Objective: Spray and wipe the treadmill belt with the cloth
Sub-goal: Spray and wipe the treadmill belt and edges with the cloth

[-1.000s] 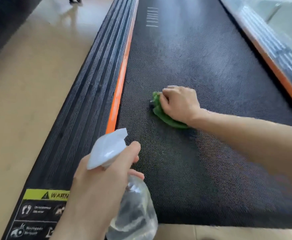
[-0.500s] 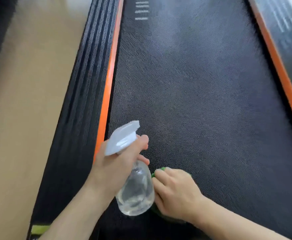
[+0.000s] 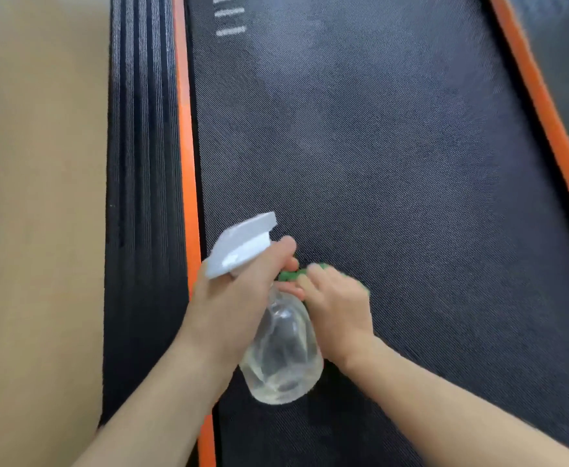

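The black textured treadmill belt (image 3: 394,163) fills most of the view. My left hand (image 3: 232,305) grips the neck of a clear spray bottle (image 3: 283,352) with a white trigger head, held over the belt's left edge. My right hand (image 3: 338,311) lies just right of the bottle, fingers curled over a green cloth (image 3: 288,274) and pressing it on the belt. Only small bits of the cloth show past the fingers.
Orange strips run along both sides of the belt, the left orange strip (image 3: 185,146) beside a ribbed black side rail (image 3: 141,163). Tan floor (image 3: 37,197) lies to the left. White marks (image 3: 231,15) sit at the belt's far end.
The right hand with the cloth came from the middle of the belt back toward me, beside the bottle. The view has swung to look more straight down, and the warning label is out of frame.
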